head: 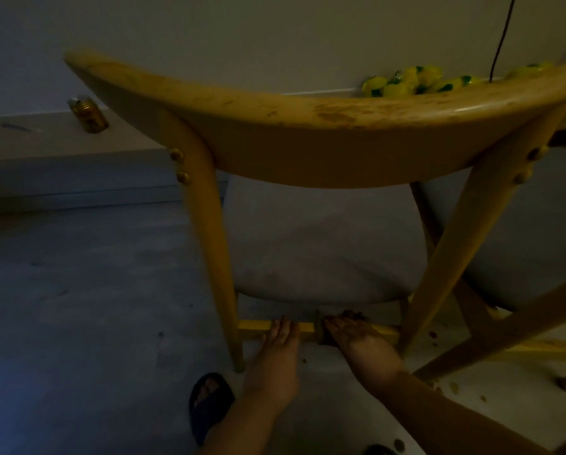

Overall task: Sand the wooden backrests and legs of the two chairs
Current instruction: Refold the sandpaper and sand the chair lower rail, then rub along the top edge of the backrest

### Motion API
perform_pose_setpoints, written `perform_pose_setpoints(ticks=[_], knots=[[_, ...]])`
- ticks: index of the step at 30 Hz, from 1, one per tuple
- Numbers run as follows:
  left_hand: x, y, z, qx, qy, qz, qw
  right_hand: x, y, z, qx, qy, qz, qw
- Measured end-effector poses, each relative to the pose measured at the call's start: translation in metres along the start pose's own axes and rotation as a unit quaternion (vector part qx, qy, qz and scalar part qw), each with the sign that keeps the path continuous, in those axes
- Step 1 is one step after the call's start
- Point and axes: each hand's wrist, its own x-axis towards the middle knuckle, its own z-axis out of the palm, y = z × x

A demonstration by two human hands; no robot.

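Observation:
A yellow wooden chair fills the view, seen from behind and above, with a curved backrest [307, 126], two back legs [209, 244] and a grey seat [307, 257]. Low down, a crossbar [253, 327] joins the back legs. My left hand [281, 336] rests across this crossbar with its fingers laid over it. My right hand [350, 333], smeared dark, grips a small dark sanding piece [319, 333] against the crossbar just right of the left hand. A second chair's leg [504, 333] and grey seat [544, 251] show at the right edge.
My foot in a dark sandal [209, 399] stands on the grey floor beside the left back leg. A can [87, 114] sits on a low ledge at the left. Yellow-green packets [406, 82] lie by the wall, and a cable [501, 37] hangs down. The light is dim.

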Motion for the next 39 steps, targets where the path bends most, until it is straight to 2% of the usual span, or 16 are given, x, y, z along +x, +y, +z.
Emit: perform_pose_setpoints(ticks=[2,5,7,8,9,10,12,14,16,18,22,25,29,34,36,39], knots=[[-0.005,-0.007,-0.004,-0.076,0.04,0.005,0.996,0.003,0.001,-0.007,0.034,0.001,0.021,0.999],[-0.021,-0.013,-0.015,-0.163,0.107,-0.064,0.979,-0.001,-0.009,-0.029,0.144,-0.02,0.085,0.986],[-0.031,-0.01,-0.024,-0.224,0.102,-0.126,0.961,-0.01,-0.022,-0.048,0.277,0.024,0.177,0.944],[-0.036,-0.005,-0.029,-0.282,0.08,-0.158,0.943,-0.015,-0.031,-0.061,0.375,0.03,0.229,0.898],[-0.042,0.003,-0.038,-0.363,0.053,-0.192,0.91,-0.018,-0.041,-0.076,0.482,0.031,0.269,0.833],[-0.048,0.014,-0.045,-0.464,0.026,-0.221,0.857,-0.021,-0.048,-0.089,0.575,0.031,0.301,0.76],[-0.066,0.038,-0.064,-0.642,-0.02,-0.241,0.727,-0.03,-0.06,-0.121,0.681,0.025,0.326,0.655],[-0.087,0.058,-0.085,-0.733,-0.021,-0.204,0.649,-0.04,-0.071,-0.157,0.731,0.007,0.301,0.612],[-0.11,0.074,-0.109,-0.769,0.006,-0.144,0.623,-0.053,-0.081,-0.192,0.757,0.004,0.266,0.597],[-0.137,0.09,-0.134,-0.764,0.06,-0.076,0.637,-0.066,-0.09,-0.225,0.76,0.016,0.247,0.601],[-0.187,0.116,-0.179,-0.658,0.224,0.005,0.719,-0.091,-0.11,-0.281,0.759,0.062,0.231,0.606],[-0.22,0.134,-0.205,-0.618,0.305,0.022,0.725,-0.109,-0.124,-0.314,0.758,0.094,0.194,0.616],[-0.254,0.15,-0.23,-0.577,0.346,0.058,0.738,-0.128,-0.128,-0.348,0.764,0.096,0.129,0.624],[-0.287,0.167,-0.25,-0.499,0.39,0.088,0.769,-0.148,-0.131,-0.379,0.801,0.057,0.046,0.594],[-0.298,0.177,-0.256,-0.48,0.41,0.106,0.768,-0.153,-0.133,-0.388,0.802,0.063,0.036,0.593],[-0.308,0.188,-0.26,-0.511,0.394,0.132,0.753,-0.16,-0.136,-0.398,0.78,0.093,0.02,0.618]])
